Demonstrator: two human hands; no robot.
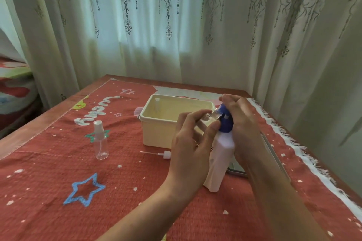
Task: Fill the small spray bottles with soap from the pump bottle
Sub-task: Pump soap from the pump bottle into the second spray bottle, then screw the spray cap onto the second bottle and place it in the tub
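a head-worn view looking down along two bare forearms that reach over a tabletop point(11, 143) covered by one red cloth point(49, 182) with painted stars; the nearest is a blue star outline point(84, 190) at lower left.

the two hands meet right of centre around one white pump bottle point(219, 162), which stands upright on the cloth. the right hand point(244, 123) is curled over its blue pump head point(225, 121) from the right. the left hand point(189, 143) has fingers and thumb wrapped round one small clear bottle point(206, 121), uncapped, tilted so that its open neck sits against the pump head. how full it is cannot be told.

just behind the pump bottle's base, partly under the right forearm, lies one flat grey thing point(236, 168), too hidden to identify.

left of the hands, one loose spray head point(167, 153) with its thin tube lies flat on the cloth. further left, well apart from the hands, a second small bottle, the capped spray bottle point(100, 143), stands upright and looks clear and empty. that makes two small bottles in view.

behind the hands sits one cream box point(156, 133), open-topped; a white piece point(157, 103) leans at its far left inside corner, too small to name.

beyond the tabletop hang pale patterned curtains point(176, 25) across the whole back, and at the far left edge is a bed point(13, 84) with colourful bedding.
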